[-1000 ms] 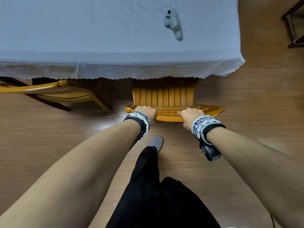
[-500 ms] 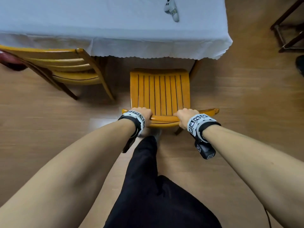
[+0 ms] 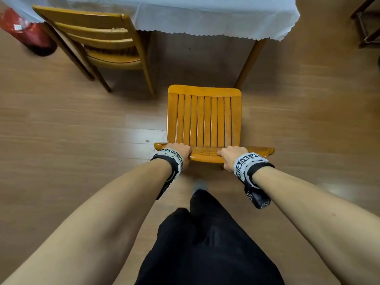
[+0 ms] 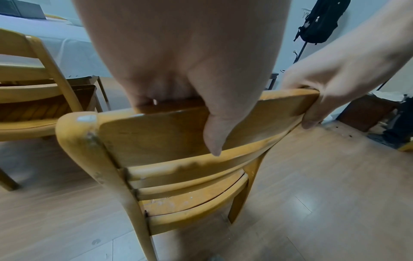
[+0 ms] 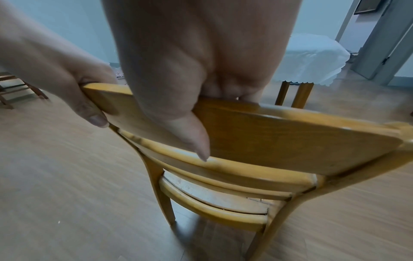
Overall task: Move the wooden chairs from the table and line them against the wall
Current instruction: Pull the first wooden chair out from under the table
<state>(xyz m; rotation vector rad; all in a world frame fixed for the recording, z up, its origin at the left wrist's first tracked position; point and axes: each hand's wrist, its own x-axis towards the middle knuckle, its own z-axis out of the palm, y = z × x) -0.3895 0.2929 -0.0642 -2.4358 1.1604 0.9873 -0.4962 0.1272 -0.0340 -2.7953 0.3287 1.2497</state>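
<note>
Head view, chair: we are looking down on the wooden chair (image 3: pixel 204 118), standing on the floor (image 3: pixel 61 130) just clear of the surface (image 3: pixel 216 19) draped in white cloth; its seat is running straight away from us, its top rail (image 3: pixel 205 154) lying crosswise right in front of us.
Head view, hands: we are gripping that rail with the left hand (image 3: pixel 178 151) and the right hand (image 3: pixel 232 155), both about equally near, fingers wrapped over its far side.
Head view, neighbour: a second chair (image 3: pixel 98 38) is sitting at the surface to the left, not yet handled.
Left wrist view: we are seeing the left hand (image 4: pixel 196 88) curled over the rail, thumb lying down the near face; the right hand (image 4: pixel 324 88) is clamping the far end.
Right wrist view: the right hand (image 5: pixel 190 88) is doing the same, thumb pressing the rail's back, the left hand (image 5: pixel 73 84) showing beyond.
Coming move: we are judging that the chair needs carrying or dragging by the rail to the wall, which no view is showing clearly.
</note>
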